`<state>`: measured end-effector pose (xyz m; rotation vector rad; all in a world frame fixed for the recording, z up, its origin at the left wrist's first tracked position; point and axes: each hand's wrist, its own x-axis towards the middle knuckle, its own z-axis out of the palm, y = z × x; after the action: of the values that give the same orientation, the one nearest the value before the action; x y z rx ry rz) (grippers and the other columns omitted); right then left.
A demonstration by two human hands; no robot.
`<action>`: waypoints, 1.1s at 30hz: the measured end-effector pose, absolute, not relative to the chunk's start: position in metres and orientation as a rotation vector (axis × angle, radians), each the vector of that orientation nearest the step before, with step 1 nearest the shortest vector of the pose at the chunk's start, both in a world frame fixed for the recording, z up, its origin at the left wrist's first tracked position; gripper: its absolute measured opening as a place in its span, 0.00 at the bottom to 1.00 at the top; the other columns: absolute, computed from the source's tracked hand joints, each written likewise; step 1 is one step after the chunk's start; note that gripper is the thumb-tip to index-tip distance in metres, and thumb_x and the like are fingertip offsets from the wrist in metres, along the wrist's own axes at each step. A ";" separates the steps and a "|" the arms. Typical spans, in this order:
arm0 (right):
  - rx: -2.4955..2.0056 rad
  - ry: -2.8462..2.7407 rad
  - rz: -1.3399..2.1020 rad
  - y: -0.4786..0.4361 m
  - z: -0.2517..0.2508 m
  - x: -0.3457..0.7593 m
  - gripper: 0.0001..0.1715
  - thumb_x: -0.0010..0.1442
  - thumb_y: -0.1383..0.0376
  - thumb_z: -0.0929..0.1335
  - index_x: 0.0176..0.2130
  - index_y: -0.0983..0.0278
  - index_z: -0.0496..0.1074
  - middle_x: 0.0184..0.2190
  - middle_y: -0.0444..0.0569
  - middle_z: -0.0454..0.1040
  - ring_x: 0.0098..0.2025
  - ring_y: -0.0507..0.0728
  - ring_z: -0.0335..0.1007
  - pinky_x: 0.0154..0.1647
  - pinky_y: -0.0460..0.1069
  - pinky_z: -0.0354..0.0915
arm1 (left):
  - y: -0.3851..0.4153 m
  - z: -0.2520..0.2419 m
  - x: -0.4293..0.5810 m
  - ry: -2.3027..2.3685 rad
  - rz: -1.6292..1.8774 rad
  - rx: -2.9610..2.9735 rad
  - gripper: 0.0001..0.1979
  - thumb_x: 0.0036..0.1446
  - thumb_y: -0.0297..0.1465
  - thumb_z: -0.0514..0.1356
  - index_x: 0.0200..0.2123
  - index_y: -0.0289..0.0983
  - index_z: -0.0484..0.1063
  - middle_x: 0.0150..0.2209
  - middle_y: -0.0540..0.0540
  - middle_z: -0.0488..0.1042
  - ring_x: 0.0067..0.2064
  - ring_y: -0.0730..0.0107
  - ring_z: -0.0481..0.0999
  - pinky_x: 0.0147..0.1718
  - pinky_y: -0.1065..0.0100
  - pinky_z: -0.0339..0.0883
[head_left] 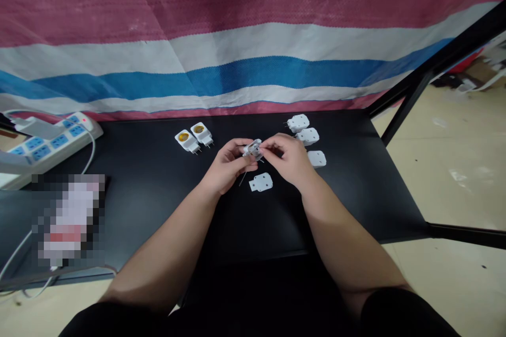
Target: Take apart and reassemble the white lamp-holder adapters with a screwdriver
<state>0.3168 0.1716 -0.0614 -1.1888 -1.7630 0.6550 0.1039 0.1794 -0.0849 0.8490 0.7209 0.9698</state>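
Note:
Between my two hands, above the middle of the table, is a small white plug housing [252,147] with its hollow inside facing up. My left hand [226,166] grips it from the left with thumb and fingers. The thumb and forefinger of my right hand [289,159] are pinched together at its right side; what they hold is too small to make out. A thin rod [242,179] slants down below my left fingers. Just below the hands lies a flat white cover plate [262,182] with small holes. Beside my right hand lies another white cover piece [317,158].
Two white plug-in units [201,134] with yellow round centres lie at the back left. Two more white plug units [299,123] lie back right. A power strip [85,122] with cables and a blurred-out phone-like object [73,216] occupy the left. A black frame bar [435,58] borders the right.

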 end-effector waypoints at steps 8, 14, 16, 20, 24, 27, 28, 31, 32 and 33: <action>-1.260 -1.738 0.641 0.169 -0.063 0.314 0.05 0.67 0.67 0.74 0.37 0.58 0.80 0.36 0.47 0.83 0.37 0.58 0.79 0.39 0.54 0.74 | 0.180 -0.090 0.105 0.715 0.984 0.911 0.22 0.55 0.29 0.81 0.52 0.41 0.83 0.46 0.47 0.83 0.43 0.70 0.87 0.42 0.70 0.88; -1.243 -1.595 0.941 0.171 -0.069 0.316 0.07 0.65 0.61 0.77 0.35 0.58 0.78 0.31 0.43 0.79 0.33 0.55 0.74 0.35 0.53 0.68 | 0.178 -0.089 0.107 0.688 1.001 0.977 0.21 0.53 0.29 0.82 0.49 0.41 0.84 0.46 0.47 0.83 0.40 0.72 0.85 0.39 0.71 0.87; -1.228 -1.502 1.043 0.172 -0.071 0.316 0.13 0.62 0.58 0.79 0.34 0.58 0.74 0.28 0.40 0.74 0.30 0.54 0.69 0.32 0.52 0.66 | 0.178 -0.086 0.107 0.676 0.987 0.965 0.21 0.53 0.29 0.81 0.49 0.41 0.83 0.46 0.48 0.83 0.38 0.73 0.85 0.39 0.70 0.87; -1.247 -1.307 1.132 0.173 -0.073 0.314 0.26 0.56 0.50 0.83 0.35 0.57 0.69 0.30 0.39 0.70 0.29 0.52 0.67 0.32 0.51 0.71 | 0.177 -0.081 0.105 0.677 0.981 0.899 0.20 0.56 0.30 0.79 0.51 0.42 0.82 0.45 0.49 0.84 0.37 0.74 0.85 0.40 0.70 0.87; -1.228 -1.190 1.425 0.172 -0.071 0.312 0.30 0.54 0.43 0.83 0.38 0.58 0.72 0.33 0.42 0.77 0.31 0.54 0.77 0.32 0.53 0.81 | 0.180 -0.083 0.103 0.720 1.045 0.865 0.20 0.56 0.29 0.79 0.51 0.43 0.82 0.46 0.50 0.84 0.36 0.76 0.85 0.41 0.71 0.87; -1.185 -1.203 1.432 0.170 -0.070 0.311 0.30 0.53 0.44 0.84 0.37 0.59 0.73 0.32 0.43 0.79 0.30 0.55 0.80 0.34 0.54 0.83 | 0.182 -0.084 0.103 0.735 1.098 0.871 0.21 0.55 0.30 0.80 0.50 0.43 0.82 0.44 0.50 0.84 0.36 0.75 0.85 0.40 0.72 0.86; -1.174 -1.220 1.379 0.170 -0.070 0.310 0.29 0.53 0.45 0.84 0.36 0.59 0.73 0.32 0.43 0.80 0.30 0.55 0.80 0.36 0.55 0.83 | 0.183 -0.084 0.104 0.736 1.110 0.878 0.21 0.54 0.30 0.80 0.50 0.43 0.81 0.44 0.50 0.84 0.36 0.75 0.85 0.40 0.72 0.86; -1.166 -1.298 1.151 0.168 -0.070 0.309 0.23 0.56 0.50 0.83 0.38 0.58 0.75 0.34 0.44 0.82 0.34 0.56 0.82 0.42 0.56 0.83 | 0.183 -0.084 0.105 0.742 1.142 0.925 0.22 0.52 0.32 0.81 0.49 0.41 0.81 0.46 0.49 0.84 0.36 0.75 0.84 0.38 0.72 0.86; -1.173 -1.320 1.079 0.167 -0.070 0.308 0.20 0.58 0.53 0.83 0.40 0.58 0.76 0.35 0.45 0.83 0.36 0.57 0.83 0.44 0.57 0.83 | 0.183 -0.084 0.105 0.746 1.152 0.946 0.22 0.52 0.32 0.82 0.49 0.41 0.82 0.47 0.49 0.84 0.36 0.75 0.84 0.38 0.72 0.86; -1.181 -1.336 1.020 0.166 -0.070 0.307 0.17 0.59 0.55 0.82 0.41 0.57 0.77 0.37 0.46 0.84 0.39 0.58 0.84 0.46 0.58 0.83 | 0.182 -0.085 0.106 0.749 1.162 0.969 0.22 0.52 0.32 0.82 0.48 0.41 0.82 0.48 0.48 0.84 0.37 0.75 0.84 0.38 0.72 0.86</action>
<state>0.3073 0.1663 -0.0698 -1.1810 -1.3364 1.0199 0.1057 0.1822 -0.0845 0.9687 0.7490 1.1618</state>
